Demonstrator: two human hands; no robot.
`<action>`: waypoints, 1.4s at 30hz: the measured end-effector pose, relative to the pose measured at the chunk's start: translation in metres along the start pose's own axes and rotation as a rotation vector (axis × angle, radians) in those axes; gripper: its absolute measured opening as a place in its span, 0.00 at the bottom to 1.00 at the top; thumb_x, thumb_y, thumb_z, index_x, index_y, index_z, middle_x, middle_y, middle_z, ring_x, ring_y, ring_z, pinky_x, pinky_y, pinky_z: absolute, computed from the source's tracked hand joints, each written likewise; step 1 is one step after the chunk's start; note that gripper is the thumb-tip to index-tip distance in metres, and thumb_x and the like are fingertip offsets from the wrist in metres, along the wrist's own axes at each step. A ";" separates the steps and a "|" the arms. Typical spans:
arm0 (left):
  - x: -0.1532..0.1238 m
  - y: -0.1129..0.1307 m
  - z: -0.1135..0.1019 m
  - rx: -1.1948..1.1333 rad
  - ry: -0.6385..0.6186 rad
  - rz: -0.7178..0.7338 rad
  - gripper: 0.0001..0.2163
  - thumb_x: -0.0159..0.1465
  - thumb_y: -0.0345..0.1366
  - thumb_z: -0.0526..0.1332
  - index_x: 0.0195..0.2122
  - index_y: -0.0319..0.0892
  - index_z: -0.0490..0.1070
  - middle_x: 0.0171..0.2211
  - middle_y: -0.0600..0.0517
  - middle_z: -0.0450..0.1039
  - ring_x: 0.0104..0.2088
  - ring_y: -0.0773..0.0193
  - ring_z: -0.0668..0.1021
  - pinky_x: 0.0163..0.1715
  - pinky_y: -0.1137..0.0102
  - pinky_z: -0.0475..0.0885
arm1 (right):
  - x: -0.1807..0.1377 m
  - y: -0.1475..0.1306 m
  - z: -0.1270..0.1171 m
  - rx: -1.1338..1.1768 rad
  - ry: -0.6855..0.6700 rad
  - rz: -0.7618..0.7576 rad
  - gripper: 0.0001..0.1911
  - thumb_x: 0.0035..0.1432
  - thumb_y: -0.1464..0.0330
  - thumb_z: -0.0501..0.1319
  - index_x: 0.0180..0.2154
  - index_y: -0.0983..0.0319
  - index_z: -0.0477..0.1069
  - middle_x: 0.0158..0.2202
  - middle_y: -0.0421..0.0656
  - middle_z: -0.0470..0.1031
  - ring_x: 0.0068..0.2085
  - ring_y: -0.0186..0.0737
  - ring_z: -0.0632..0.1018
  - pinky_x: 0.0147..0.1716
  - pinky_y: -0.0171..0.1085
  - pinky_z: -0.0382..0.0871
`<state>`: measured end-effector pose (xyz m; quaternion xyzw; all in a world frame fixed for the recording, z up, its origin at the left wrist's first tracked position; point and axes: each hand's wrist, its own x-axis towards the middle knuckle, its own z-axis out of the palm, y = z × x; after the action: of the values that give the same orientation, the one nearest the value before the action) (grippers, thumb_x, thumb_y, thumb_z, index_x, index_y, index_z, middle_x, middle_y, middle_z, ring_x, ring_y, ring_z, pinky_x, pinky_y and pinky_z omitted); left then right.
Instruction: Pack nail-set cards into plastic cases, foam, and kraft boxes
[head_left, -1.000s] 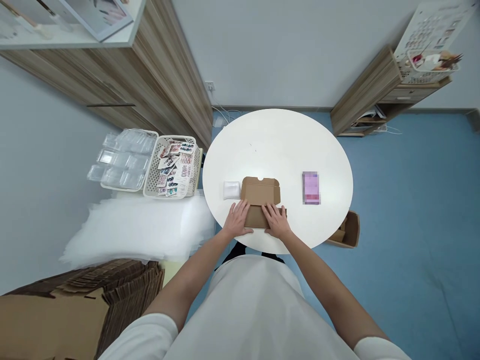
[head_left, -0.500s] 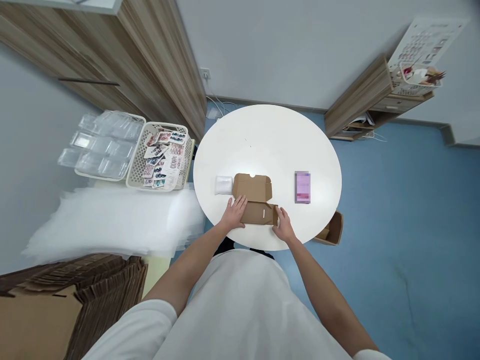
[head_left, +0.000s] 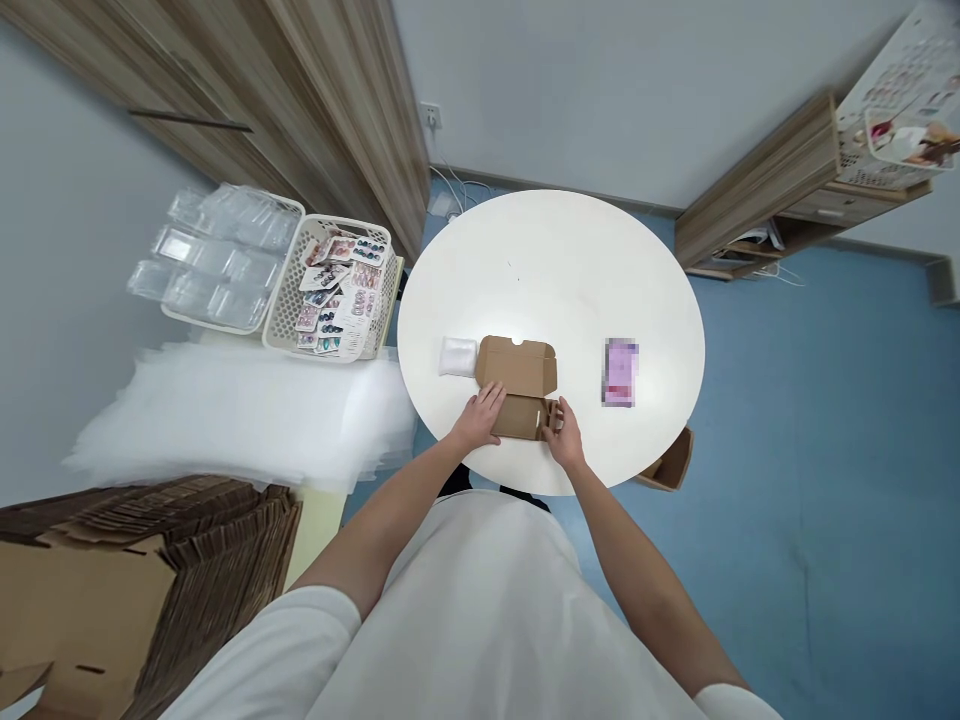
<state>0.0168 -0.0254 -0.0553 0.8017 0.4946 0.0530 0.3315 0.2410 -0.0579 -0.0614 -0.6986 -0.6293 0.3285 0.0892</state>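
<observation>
A brown cardboard box (head_left: pixel 517 415) lies on the white table, its lid (head_left: pixel 517 365) unfolded flat toward the far side. My left hand (head_left: pixel 480 415) holds its left end, fingers reaching over the far side and thumb near the front edge. At the other end, my right hand (head_left: pixel 566 436) pinches the right end wall (head_left: pixel 551 413), which stands folded up. A small white wrapped packet (head_left: pixel 457 357) rests just left of the lid. Farther right on the table is a blurred pinkish-purple rectangular item (head_left: pixel 620 373), apart from both hands.
Left of the round table (head_left: pixel 540 250) are a basket of nail-tip cards (head_left: pixel 334 290), a basket of clear plastic cases (head_left: pixel 225 260), white foam sheets (head_left: pixel 247 415) and stacked flat cardboard boxes (head_left: pixel 217 570). An open carton (head_left: pixel 667 462) stands below the table's right edge.
The box's right end wall has been folded more upright by my right hand. My left hand stays on the left end. The whole view has shifted slightly.
</observation>
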 end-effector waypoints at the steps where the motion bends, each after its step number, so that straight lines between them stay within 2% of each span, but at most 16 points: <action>1: 0.000 0.000 0.000 0.008 -0.011 -0.009 0.50 0.40 0.40 0.70 0.61 0.41 0.42 0.62 0.40 0.42 0.62 0.47 0.44 0.57 0.58 0.50 | 0.001 0.000 -0.001 0.060 0.008 0.050 0.39 0.52 0.69 0.48 0.62 0.64 0.30 0.58 0.53 0.55 0.51 0.45 0.67 0.44 0.44 0.67; 4: 0.000 0.003 -0.002 0.041 -0.044 -0.024 0.49 0.42 0.40 0.69 0.61 0.40 0.42 0.63 0.41 0.40 0.62 0.48 0.43 0.57 0.59 0.49 | 0.003 -0.004 -0.008 0.244 0.025 0.170 0.35 0.49 0.70 0.48 0.60 0.64 0.44 0.53 0.51 0.64 0.45 0.43 0.72 0.39 0.41 0.69; 7: 0.001 0.004 -0.003 0.041 -0.032 -0.009 0.49 0.41 0.40 0.70 0.61 0.39 0.43 0.63 0.41 0.40 0.62 0.48 0.44 0.57 0.59 0.50 | 0.002 -0.014 -0.014 0.377 -0.023 0.182 0.29 0.49 0.69 0.48 0.55 0.64 0.56 0.47 0.49 0.70 0.41 0.42 0.73 0.37 0.41 0.70; 12: 0.001 0.004 0.000 0.074 -0.013 0.007 0.50 0.41 0.43 0.69 0.61 0.38 0.41 0.62 0.40 0.42 0.62 0.47 0.46 0.56 0.58 0.52 | -0.004 -0.032 -0.009 0.438 -0.014 0.132 0.26 0.48 0.61 0.56 0.50 0.62 0.60 0.52 0.49 0.64 0.47 0.44 0.70 0.37 0.40 0.69; 15: 0.000 0.002 0.001 0.091 0.003 0.030 0.52 0.40 0.45 0.69 0.61 0.37 0.40 0.62 0.38 0.42 0.62 0.46 0.46 0.55 0.58 0.54 | -0.002 -0.036 -0.003 0.437 0.021 0.185 0.23 0.48 0.60 0.56 0.47 0.61 0.60 0.49 0.48 0.66 0.44 0.42 0.72 0.39 0.39 0.68; 18: -0.001 0.000 0.000 0.099 -0.003 0.059 0.53 0.38 0.48 0.69 0.61 0.35 0.41 0.62 0.37 0.42 0.61 0.46 0.46 0.55 0.58 0.54 | 0.003 -0.035 -0.002 0.356 0.005 0.311 0.24 0.49 0.62 0.57 0.48 0.60 0.56 0.43 0.46 0.70 0.37 0.39 0.74 0.35 0.38 0.68; 21: -0.002 0.001 -0.003 0.078 -0.007 0.080 0.53 0.39 0.52 0.67 0.61 0.34 0.41 0.62 0.36 0.41 0.62 0.46 0.46 0.56 0.57 0.51 | 0.011 -0.033 -0.006 0.167 -0.068 0.374 0.19 0.49 0.62 0.57 0.44 0.60 0.60 0.37 0.44 0.73 0.36 0.40 0.74 0.33 0.37 0.66; 23: -0.005 0.002 -0.006 0.059 0.009 0.088 0.49 0.44 0.54 0.64 0.61 0.35 0.42 0.62 0.37 0.41 0.62 0.47 0.45 0.56 0.57 0.50 | 0.014 -0.033 -0.009 0.049 -0.119 0.370 0.12 0.50 0.62 0.56 0.37 0.60 0.64 0.33 0.43 0.73 0.34 0.41 0.74 0.32 0.36 0.64; 25: -0.010 0.004 -0.008 0.047 0.045 0.081 0.41 0.51 0.50 0.60 0.60 0.37 0.43 0.62 0.39 0.42 0.62 0.49 0.45 0.56 0.56 0.51 | 0.017 -0.033 -0.010 -0.040 -0.150 0.362 0.08 0.50 0.62 0.54 0.31 0.60 0.64 0.30 0.43 0.73 0.32 0.41 0.74 0.29 0.35 0.63; 28: -0.024 0.008 -0.009 0.021 0.177 -0.014 0.31 0.57 0.39 0.56 0.60 0.37 0.45 0.62 0.39 0.42 0.62 0.51 0.48 0.55 0.57 0.53 | 0.020 -0.035 -0.010 -0.125 -0.163 0.352 0.07 0.51 0.63 0.54 0.31 0.60 0.64 0.29 0.43 0.72 0.31 0.41 0.73 0.27 0.35 0.61; 31: -0.038 0.010 -0.005 -0.032 0.365 -0.208 0.29 0.57 0.35 0.56 0.58 0.34 0.48 0.61 0.36 0.42 0.61 0.50 0.51 0.55 0.58 0.54 | 0.021 -0.037 -0.009 -0.174 -0.175 0.330 0.06 0.51 0.65 0.53 0.32 0.61 0.63 0.30 0.45 0.72 0.32 0.42 0.73 0.26 0.34 0.61; 33: -0.045 0.010 0.000 -0.102 0.411 -0.325 0.29 0.56 0.35 0.57 0.58 0.34 0.49 0.59 0.36 0.47 0.59 0.50 0.55 0.54 0.58 0.57 | 0.021 -0.038 -0.008 -0.193 -0.184 0.323 0.06 0.52 0.66 0.53 0.32 0.61 0.63 0.30 0.46 0.72 0.32 0.42 0.73 0.26 0.35 0.60; 37: -0.044 0.007 0.008 -0.317 0.251 -0.504 0.23 0.58 0.35 0.55 0.55 0.37 0.55 0.45 0.42 0.67 0.44 0.57 0.73 0.43 0.63 0.68 | 0.022 -0.040 -0.007 -0.208 -0.182 0.319 0.06 0.53 0.67 0.52 0.33 0.61 0.63 0.31 0.47 0.72 0.32 0.42 0.73 0.26 0.35 0.60; 39: -0.039 0.005 0.010 -0.382 0.180 -0.517 0.18 0.58 0.34 0.54 0.51 0.37 0.60 0.40 0.45 0.71 0.38 0.60 0.75 0.39 0.65 0.70 | 0.022 -0.039 -0.007 -0.207 -0.165 0.324 0.06 0.53 0.67 0.51 0.34 0.62 0.63 0.31 0.46 0.72 0.32 0.43 0.73 0.27 0.35 0.60; 42: -0.029 0.003 0.010 -0.411 0.173 -0.499 0.16 0.58 0.33 0.55 0.47 0.38 0.64 0.40 0.46 0.72 0.37 0.62 0.75 0.38 0.67 0.70 | 0.021 -0.037 -0.011 -0.163 -0.141 0.358 0.09 0.55 0.65 0.50 0.37 0.61 0.63 0.32 0.46 0.72 0.34 0.42 0.73 0.28 0.36 0.61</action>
<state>0.0089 -0.0548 -0.0542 0.5648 0.6810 0.1368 0.4456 0.2168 -0.0284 -0.0403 -0.7794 -0.5244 0.3352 -0.0717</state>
